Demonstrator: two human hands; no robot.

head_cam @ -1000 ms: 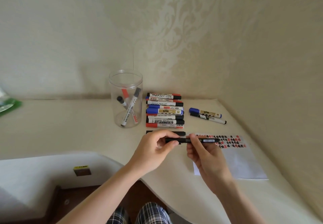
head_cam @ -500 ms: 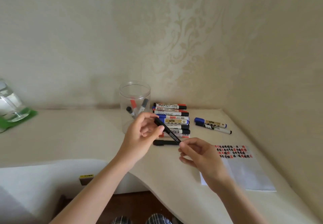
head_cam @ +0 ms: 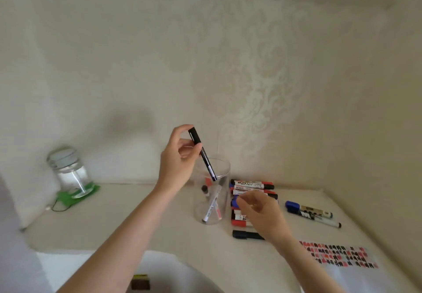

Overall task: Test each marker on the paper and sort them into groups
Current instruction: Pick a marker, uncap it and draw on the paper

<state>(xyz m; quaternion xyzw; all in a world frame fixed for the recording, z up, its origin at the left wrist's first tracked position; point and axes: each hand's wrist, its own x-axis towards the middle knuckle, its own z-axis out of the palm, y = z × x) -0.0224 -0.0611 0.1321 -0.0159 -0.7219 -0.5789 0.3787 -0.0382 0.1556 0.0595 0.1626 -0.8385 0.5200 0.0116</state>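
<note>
The left hand (head_cam: 180, 158) is raised above the clear jar (head_cam: 211, 192), thumb and fingertips pinching a slim black marker (head_cam: 202, 154) near its capped upper end; the marker hangs tilted, cap toward 11 o'clock, lower tip at 5 o'clock just inside the jar's rim. Two or three markers already lean inside the jar. The right hand (head_cam: 259, 212) hovers at 3 o'clock of the jar, over the row of stacked markers (head_cam: 252, 185), fingers loosely curled and holding nothing. A lone black marker (head_cam: 247, 234) lies on the table (head_cam: 137, 224) at 6 o'clock of that row, partly behind the right wrist. Two more markers (head_cam: 312, 214) lie at 3 o'clock of the row — well apart from it. The paper (head_cam: 338, 256), with red and black test marks, lies at 5 o'clock. A lidded glass jar (head_cam: 69, 171) stands on something green far out at 9 o'clock — beside the wall
</note>
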